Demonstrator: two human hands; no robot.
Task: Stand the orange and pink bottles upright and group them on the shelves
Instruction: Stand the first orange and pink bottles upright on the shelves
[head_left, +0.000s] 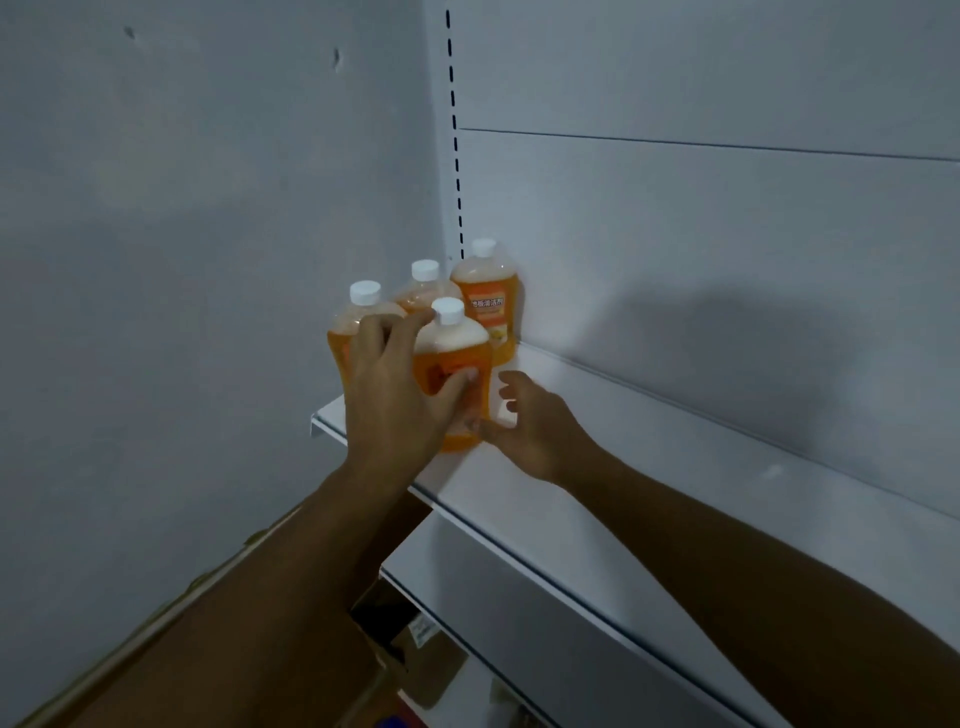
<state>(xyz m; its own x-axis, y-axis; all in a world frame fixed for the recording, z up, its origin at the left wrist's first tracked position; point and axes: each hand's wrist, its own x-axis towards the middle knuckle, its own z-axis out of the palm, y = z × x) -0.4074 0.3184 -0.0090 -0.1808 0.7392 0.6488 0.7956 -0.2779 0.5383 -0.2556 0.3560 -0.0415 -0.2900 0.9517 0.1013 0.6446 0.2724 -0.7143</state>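
1. Four orange plastic bottles with white screw caps stood upright, clustered at the left end of the white metal shelf (597, 431)
2. The left hand (395, 384) gripped the front orange bottle (452, 358), thumb across its label, fingers curled behind
3. The right hand (535, 426) sat just beside that bottle's base, fingers loosely spread, holding nothing
4. The back-right bottle (485, 301) stood against the white back panel (727, 260)

Four orange bottles (485, 301) upright at shelf (597, 441) left end. Left hand (395, 384) grips the front bottle (452, 358) (white cap); right hand (530, 421) touches its base, fingers loose.
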